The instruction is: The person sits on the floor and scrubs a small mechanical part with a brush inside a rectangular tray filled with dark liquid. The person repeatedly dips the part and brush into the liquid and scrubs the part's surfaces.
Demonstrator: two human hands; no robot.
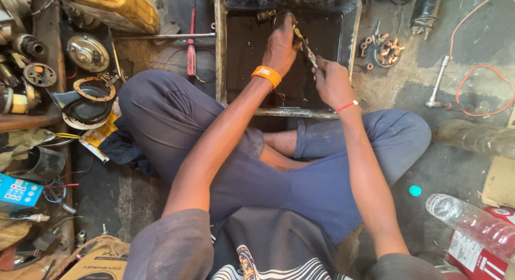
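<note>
Small metal part in left hand mostly hidden by fingers; kind unclear, maybe a brush holder. Tool in right hand: tip only visible. Plastic bottle cut off at right edge. Yellow container cropped at top.

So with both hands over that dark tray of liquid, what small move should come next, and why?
Probably a short brush stroke along the part. The left hand grips a small grimy metal part above the rectangular metal tray of dark liquid, and the right hand holds a slim brush-like tool with its tip against that part. Whether the part is clean is too small to tell.
</note>
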